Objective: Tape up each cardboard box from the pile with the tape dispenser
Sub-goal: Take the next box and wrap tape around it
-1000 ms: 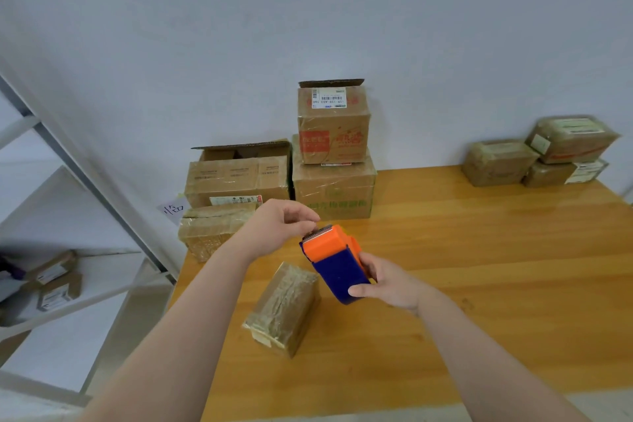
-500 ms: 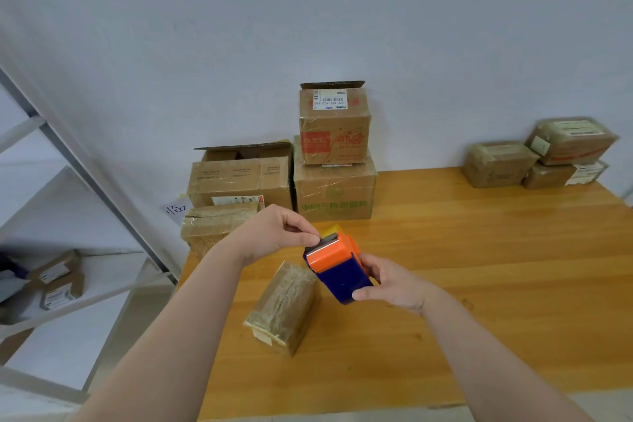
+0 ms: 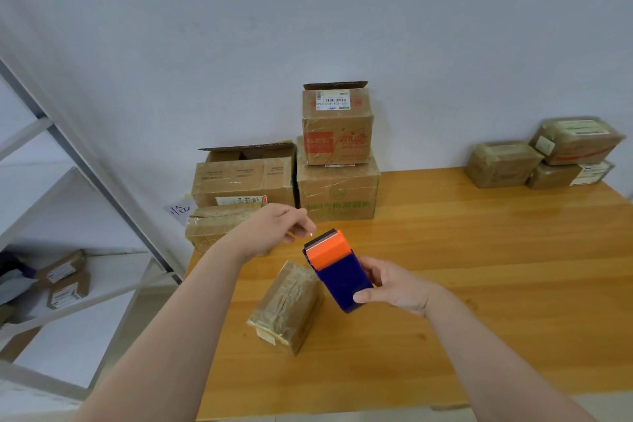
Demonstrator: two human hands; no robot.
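**A:** From the head camera, where is the tape dispenser?

**B:** The tape dispenser (image 3: 337,271) is held above the left part of the wooden table (image 3: 479,267); its orange top and toothed blade point far and left; its blue body points toward the person.

**A:** Which hand has it?

**B:** The right hand (image 3: 394,288) grips it; the thumb lies across the near end of the blue body; the other fingers curl round its right side.

**A:** And the other?

**B:** The left hand (image 3: 270,233) hovers just left of the blade; its fingers are curled, thumb and forefinger drawn together; whether a tape end lies between them I cannot tell.

**A:** The boxes?

**B:** A small wrapped box (image 3: 287,307) lies on the table just near-left of the dispenser, apart from both hands; the pile stands far left against the wall (image 3: 308,10): a flat wrapped box (image 3: 215,226), an open-flapped box (image 3: 243,178) behind it, a large box (image 3: 337,192) to the right, a labelled box (image 3: 337,127) on top of that.

**A:** Anything else?

**B:** Three wrapped parcels (image 3: 503,164) sit at the table's far right, one stacked on another; a shelf rack (image 3: 102,187) stands at the left, with small shelf boxes (image 3: 65,277) on it.
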